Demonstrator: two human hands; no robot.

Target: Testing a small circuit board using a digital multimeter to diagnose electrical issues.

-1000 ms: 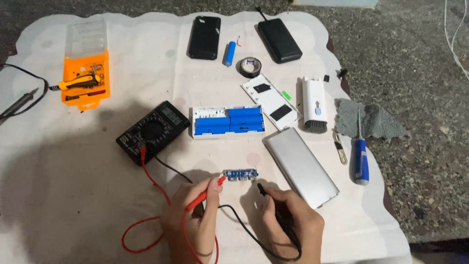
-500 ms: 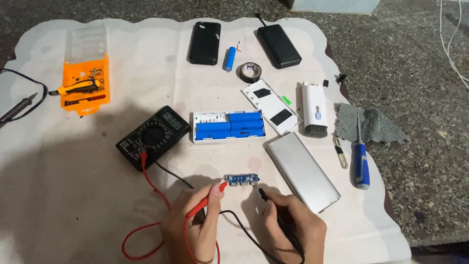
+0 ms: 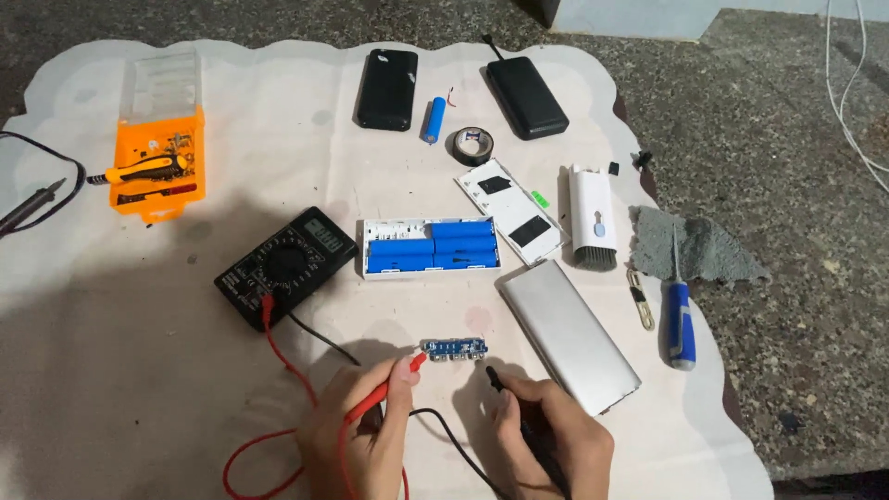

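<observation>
We've got the little blue circuit board point(image 3: 454, 348) lying on the white cloth point(image 3: 278, 120) over the worktop, just in front of the white battery tray point(image 3: 431, 247) with its blue cells. Our left hand point(image 3: 366, 431) pinches the red probe point(image 3: 394, 381), tip touching the board's left end. Our right hand point(image 3: 546, 440) is wrapped around the black probe point(image 3: 500, 381), tip just short of the board's right end. Left of the tray sits the black multimeter point(image 3: 285, 267); right of it, a silver case point(image 3: 569, 335). The orange parts box point(image 3: 157, 165) is far left. Both wrists are cut off at the bottom edge.
</observation>
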